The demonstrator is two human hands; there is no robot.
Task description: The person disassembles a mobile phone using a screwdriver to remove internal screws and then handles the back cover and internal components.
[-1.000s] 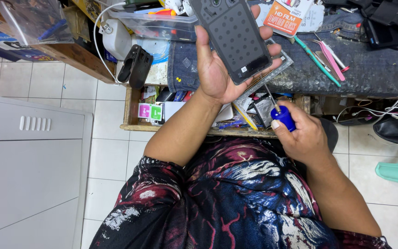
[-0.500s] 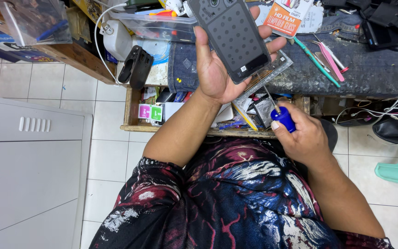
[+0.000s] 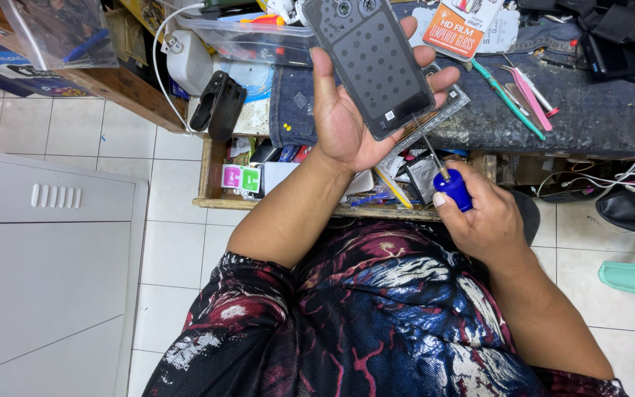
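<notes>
Head view: my left hand [image 3: 354, 121] is cradling the dark phone back panel [image 3: 369, 62] across its palm, fingers curling round the far edge, thumb pressing the near edge. My right hand [image 3: 483, 217] is pinching the blue-handled screwdriver [image 3: 446, 176], its thin shaft angling up toward the panel's lower corner. Beyond, green and pink tweezers [image 3: 516, 92] are lying on the denim-covered bench [image 3: 589, 110].
</notes>
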